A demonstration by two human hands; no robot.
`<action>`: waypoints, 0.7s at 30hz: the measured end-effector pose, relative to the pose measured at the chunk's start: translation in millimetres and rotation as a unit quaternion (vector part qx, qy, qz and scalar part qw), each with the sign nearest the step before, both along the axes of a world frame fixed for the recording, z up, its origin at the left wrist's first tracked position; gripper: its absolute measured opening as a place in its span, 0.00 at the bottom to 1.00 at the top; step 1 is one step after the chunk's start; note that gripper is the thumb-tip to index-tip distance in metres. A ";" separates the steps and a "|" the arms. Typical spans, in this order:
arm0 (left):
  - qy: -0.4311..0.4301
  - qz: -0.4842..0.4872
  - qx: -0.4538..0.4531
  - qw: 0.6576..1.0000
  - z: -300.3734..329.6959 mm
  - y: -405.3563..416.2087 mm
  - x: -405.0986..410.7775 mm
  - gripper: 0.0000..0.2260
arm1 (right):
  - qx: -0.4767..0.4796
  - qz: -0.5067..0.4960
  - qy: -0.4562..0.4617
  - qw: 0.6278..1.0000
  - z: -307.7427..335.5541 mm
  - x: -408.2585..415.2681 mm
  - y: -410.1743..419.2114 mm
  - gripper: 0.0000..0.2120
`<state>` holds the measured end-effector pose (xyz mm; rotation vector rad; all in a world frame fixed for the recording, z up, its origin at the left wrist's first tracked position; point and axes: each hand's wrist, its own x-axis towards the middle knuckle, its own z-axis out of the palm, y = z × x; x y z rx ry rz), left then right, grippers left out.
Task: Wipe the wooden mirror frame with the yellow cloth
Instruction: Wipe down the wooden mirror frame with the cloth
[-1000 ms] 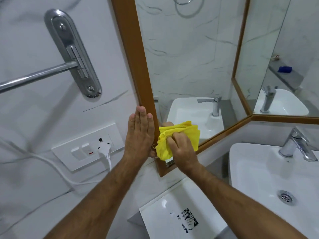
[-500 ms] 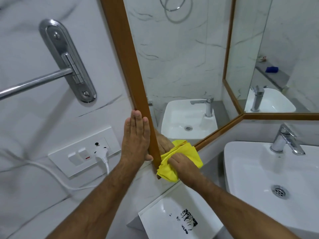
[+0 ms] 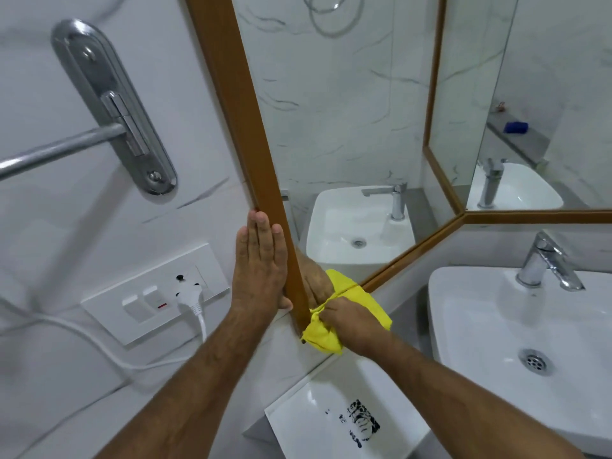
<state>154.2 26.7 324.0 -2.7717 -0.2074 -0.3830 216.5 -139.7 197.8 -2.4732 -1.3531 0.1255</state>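
The wooden mirror frame [image 3: 238, 104] runs down the wall to a bottom corner, then along the mirror's lower edge to the right. My right hand [image 3: 351, 323] grips the bunched yellow cloth [image 3: 323, 336] and presses it against that bottom corner. My left hand [image 3: 260, 263] lies flat on the wall with fingers together, its edge touching the frame's outer side. Part of the cloth is reflected in the mirror glass.
A white switch plate with a plugged-in white cord [image 3: 190, 298] sits left of my left hand. A chrome towel rail bracket [image 3: 116, 107] is mounted above it. A white basin [image 3: 516, 346] with a chrome tap [image 3: 546, 263] stands right. A white tank lid [image 3: 344, 415] lies below.
My right hand has slid the cloth down from the lower mirror glass to the frame's bottom corner. My left hand stays flat beside the frame.
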 end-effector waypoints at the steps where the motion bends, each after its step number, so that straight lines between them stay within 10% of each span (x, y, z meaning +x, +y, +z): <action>1: 0.005 0.001 0.001 1.000 -1.2 -0.6 -1.5 0.77 | 0.032 -0.004 0.053 0.998 8.0 0.7 -2.3 0.20; 5: 0.024 -0.014 0.042 0.999 8.5 5.4 -22.6 0.73 | -0.023 -0.115 0.123 0.985 44.8 3.5 -25.7 0.19; 11: -0.074 -0.045 0.121 0.989 70.2 7.6 -33.5 0.70 | 0.372 -0.342 0.057 0.861 144.0 24.8 -41.2 0.17; 16: -0.149 -0.088 0.147 0.974 154.8 -1.7 -16.2 0.77 | 0.581 -0.291 -0.062 0.758 239.2 9.8 -0.5 0.25; 21: -0.157 -0.064 0.161 0.972 218.4 -9.8 -1.6 0.81 | 0.525 -0.138 -0.162 0.824 277.1 0.7 48.5 0.36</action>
